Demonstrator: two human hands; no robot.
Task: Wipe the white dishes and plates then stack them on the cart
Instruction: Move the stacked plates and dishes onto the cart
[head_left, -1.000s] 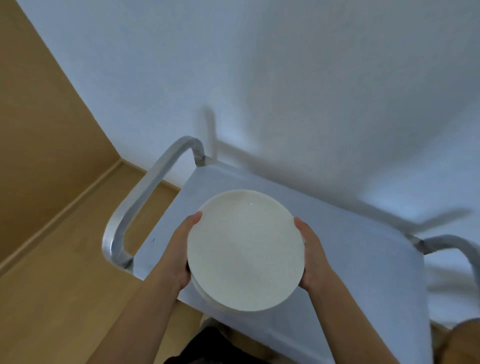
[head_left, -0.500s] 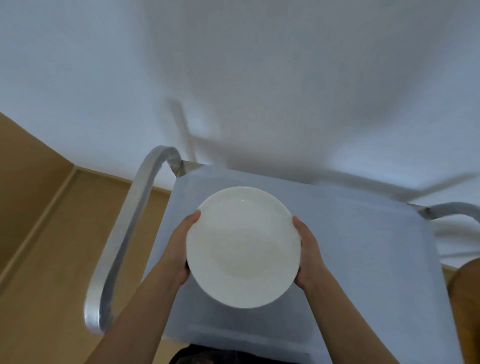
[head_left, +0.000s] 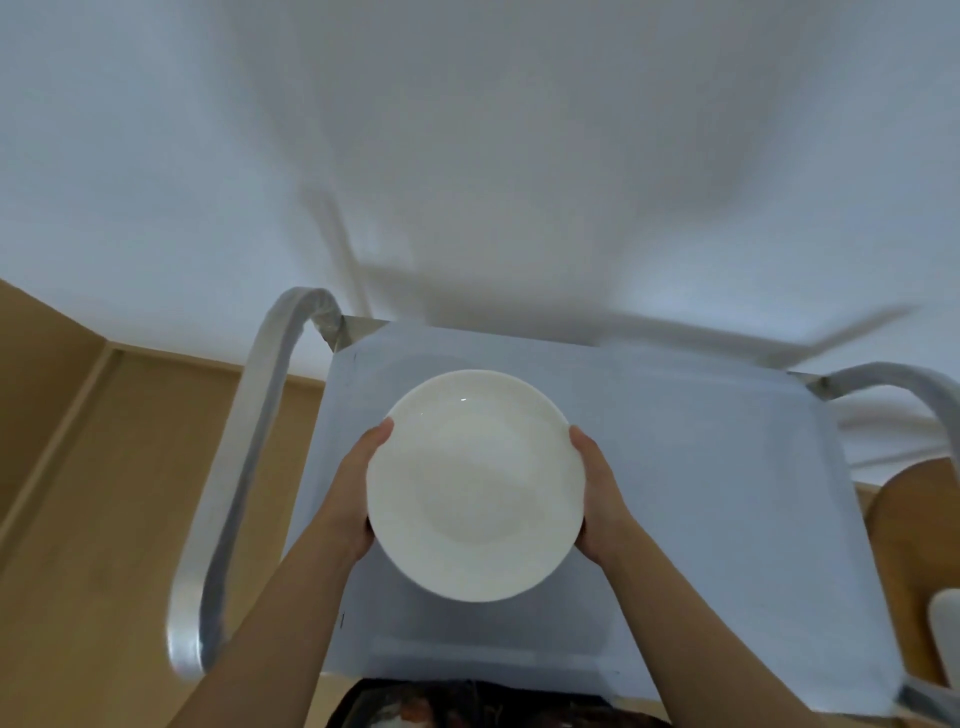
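At about nine o'clock from the dish stands the cart's left handle (head_left: 244, 467), a bent metal bar rising beside the flat grey top of the cart (head_left: 701, 519). Next comes the left hand (head_left: 358, 493), its thumb hooked over the rim and its fingers out of sight beneath, gripping the white dish (head_left: 475, 486) at its nine o'clock edge. The dish sits at the middle of the view, face up, over the left half of the cart top (whether it touches the surface yet or hangs just above it cannot be told from here). The right hand (head_left: 597, 499) grips the opposite rim at three o'clock in the same way. At far right the other handle (head_left: 904, 384) curves up.

The risk, as I judge it, lies in the release: glazed ware is slick, and if one hand lets go before the other, the dish could tip and strike the hard metal. Fingers trapped underneath could also jolt it on withdrawal. Placed too near the six o'clock edge, a later stack might overhang.
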